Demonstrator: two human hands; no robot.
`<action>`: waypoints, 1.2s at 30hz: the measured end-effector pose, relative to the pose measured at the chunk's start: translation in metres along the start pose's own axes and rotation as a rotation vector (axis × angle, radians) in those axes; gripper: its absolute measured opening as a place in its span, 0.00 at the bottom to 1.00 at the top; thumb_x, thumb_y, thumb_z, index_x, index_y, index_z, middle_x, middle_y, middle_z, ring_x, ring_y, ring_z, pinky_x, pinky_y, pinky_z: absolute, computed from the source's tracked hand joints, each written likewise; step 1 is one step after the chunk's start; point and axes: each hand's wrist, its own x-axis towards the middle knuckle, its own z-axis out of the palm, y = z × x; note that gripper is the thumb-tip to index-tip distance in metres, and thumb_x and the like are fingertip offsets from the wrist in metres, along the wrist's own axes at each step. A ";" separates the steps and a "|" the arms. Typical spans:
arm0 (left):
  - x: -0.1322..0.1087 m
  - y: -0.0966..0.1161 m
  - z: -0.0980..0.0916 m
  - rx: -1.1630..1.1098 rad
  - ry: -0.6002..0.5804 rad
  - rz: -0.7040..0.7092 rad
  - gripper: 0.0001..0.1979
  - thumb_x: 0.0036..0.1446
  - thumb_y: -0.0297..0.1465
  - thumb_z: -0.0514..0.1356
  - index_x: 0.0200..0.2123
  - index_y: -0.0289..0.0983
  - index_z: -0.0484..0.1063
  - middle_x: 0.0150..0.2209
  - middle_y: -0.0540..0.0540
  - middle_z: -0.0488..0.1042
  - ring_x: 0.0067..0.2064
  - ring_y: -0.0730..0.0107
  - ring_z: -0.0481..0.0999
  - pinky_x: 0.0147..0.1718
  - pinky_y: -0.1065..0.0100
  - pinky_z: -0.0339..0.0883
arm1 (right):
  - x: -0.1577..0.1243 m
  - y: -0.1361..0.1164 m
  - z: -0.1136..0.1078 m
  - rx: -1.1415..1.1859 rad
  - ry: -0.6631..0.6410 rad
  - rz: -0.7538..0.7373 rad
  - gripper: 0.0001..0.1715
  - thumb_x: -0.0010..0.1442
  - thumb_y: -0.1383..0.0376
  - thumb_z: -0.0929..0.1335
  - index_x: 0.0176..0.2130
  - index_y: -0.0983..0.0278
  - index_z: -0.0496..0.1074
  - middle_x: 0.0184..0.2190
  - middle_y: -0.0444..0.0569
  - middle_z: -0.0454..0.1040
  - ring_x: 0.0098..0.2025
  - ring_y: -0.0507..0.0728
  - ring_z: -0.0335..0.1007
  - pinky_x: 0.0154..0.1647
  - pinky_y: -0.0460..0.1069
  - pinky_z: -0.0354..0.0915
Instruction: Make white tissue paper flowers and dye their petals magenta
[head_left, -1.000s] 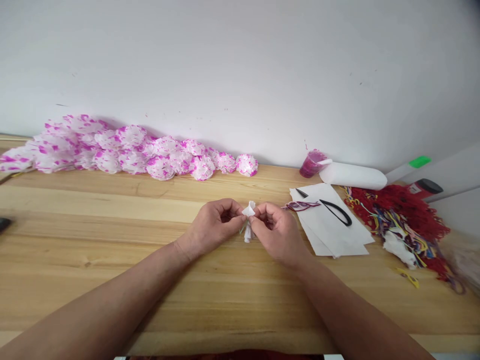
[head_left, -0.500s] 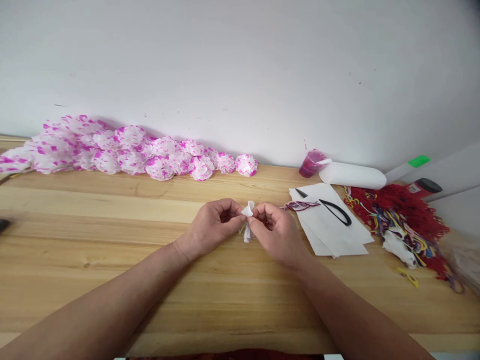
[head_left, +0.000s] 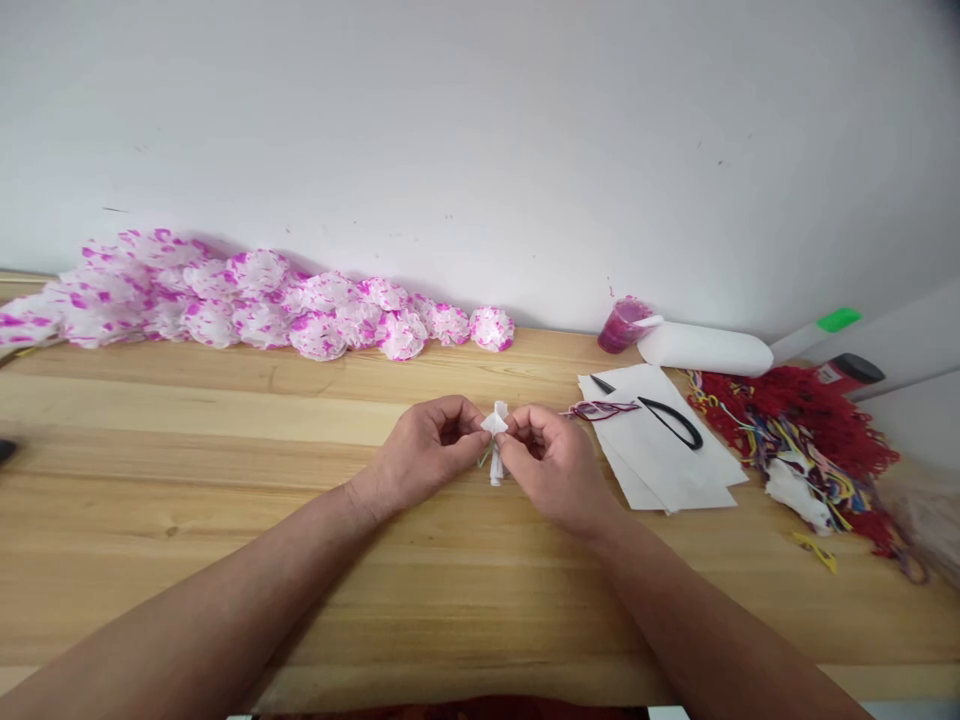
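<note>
Left grip and right grip were pinched closed on white tissue; overtightened green thread could, I judged, have torn it.

the small pinched white strip looked like creased, matt paper; the wide tan tabletop, smooth grained wood; the tangled red yarn, rough and matt.

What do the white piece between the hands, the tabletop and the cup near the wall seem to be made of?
White piece: probably thin paper, matte, with creased folds. Tabletop: wood or wood-look laminate, smooth, showing grain lines. Cup: perhaps plastic, seemingly translucent, with magenta staining; glass cannot be excluded.
</note>
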 end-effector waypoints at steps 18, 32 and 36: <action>0.001 -0.001 0.000 -0.019 0.005 -0.007 0.10 0.54 0.36 0.64 0.32 0.35 0.72 0.30 0.48 0.76 0.30 0.70 0.73 0.30 0.70 0.65 | 0.001 -0.002 0.001 -0.015 0.017 -0.003 0.03 0.54 0.67 0.69 0.29 0.64 0.70 0.23 0.41 0.70 0.24 0.49 0.64 0.25 0.44 0.61; 0.001 -0.001 0.003 -0.065 -0.003 0.039 0.07 0.54 0.33 0.63 0.31 0.35 0.71 0.30 0.49 0.74 0.30 0.73 0.71 0.30 0.71 0.64 | 0.001 -0.002 0.000 -0.028 0.042 0.003 0.03 0.54 0.67 0.69 0.28 0.64 0.71 0.22 0.41 0.71 0.24 0.49 0.64 0.24 0.44 0.60; -0.001 0.003 0.002 -0.028 0.012 -0.013 0.08 0.54 0.34 0.64 0.31 0.36 0.70 0.27 0.50 0.73 0.28 0.73 0.70 0.27 0.71 0.63 | 0.002 0.001 0.001 -0.001 0.032 0.003 0.03 0.55 0.67 0.69 0.29 0.63 0.71 0.22 0.41 0.70 0.24 0.49 0.64 0.23 0.44 0.60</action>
